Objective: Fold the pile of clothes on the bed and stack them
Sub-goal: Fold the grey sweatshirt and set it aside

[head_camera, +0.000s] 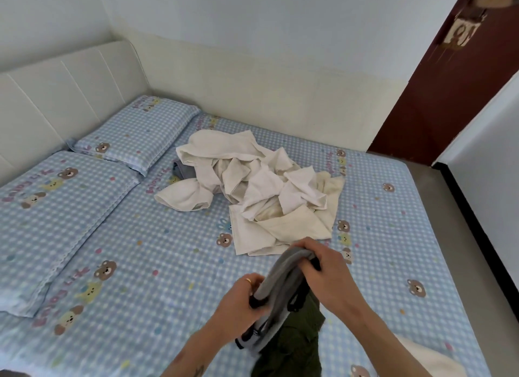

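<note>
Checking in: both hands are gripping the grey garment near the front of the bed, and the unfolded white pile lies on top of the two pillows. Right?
Not quite. The head view shows the white pile lying on the checked sheet mid-bed, beside the pillows, not on them. The rest holds: the left hand and right hand both grip the grey garment near the front.

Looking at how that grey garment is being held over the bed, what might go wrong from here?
Both hands, left hand and right hand, grip the grey garment bunched in the air, so it may fold crooked. It hangs over the dark green garment and could drag it out of shape. The white pile lies tangled, with a grey piece partly buried, so pulling one item may drag the others.
</note>
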A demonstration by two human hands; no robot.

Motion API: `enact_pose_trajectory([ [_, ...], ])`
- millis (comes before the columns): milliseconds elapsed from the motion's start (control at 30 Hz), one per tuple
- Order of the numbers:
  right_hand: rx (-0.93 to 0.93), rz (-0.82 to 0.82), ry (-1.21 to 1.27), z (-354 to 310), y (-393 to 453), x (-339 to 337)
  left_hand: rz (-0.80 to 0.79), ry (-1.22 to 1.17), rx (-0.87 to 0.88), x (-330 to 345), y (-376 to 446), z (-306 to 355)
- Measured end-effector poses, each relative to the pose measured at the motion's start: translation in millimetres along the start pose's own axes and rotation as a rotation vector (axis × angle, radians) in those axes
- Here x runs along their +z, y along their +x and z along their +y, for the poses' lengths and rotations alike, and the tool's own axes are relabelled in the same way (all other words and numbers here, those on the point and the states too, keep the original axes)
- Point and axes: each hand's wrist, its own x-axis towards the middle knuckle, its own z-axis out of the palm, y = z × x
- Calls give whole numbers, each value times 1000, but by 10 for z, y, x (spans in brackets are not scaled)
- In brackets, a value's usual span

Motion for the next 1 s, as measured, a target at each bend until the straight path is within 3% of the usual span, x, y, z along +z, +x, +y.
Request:
enact_pose_trajectory([
  [67, 11, 30, 86, -33, 45, -102, 89, 76, -95, 104, -8, -240],
  [200, 14, 86, 99, 27, 97, -339, 300, 10, -222, 133, -10, -548],
  [400, 27, 135, -28, 319, 86, -534, 452, -223, -147, -60, 176, -423],
  [500, 26, 92, -96, 451, 80, -601, 381, -150, -66, -102, 238, -342],
  [600, 53, 85, -148, 578, 89, -692, 194, -67, 30, -187, 262, -339],
  [700, 66, 170, -155, 683, 109, -820, -100, 239, -64, -300, 222, -454],
  [767, 79, 208, -104, 713, 115, -902, -167, 424, -81, -350, 213, -566],
  [900, 14, 177, -144, 741, 110, -967, 15, 374, -122, -363, 266, -716],
  [1000, 5, 157, -167, 798, 116, -1080, 244, -17, -234, -414, 338, -730],
])
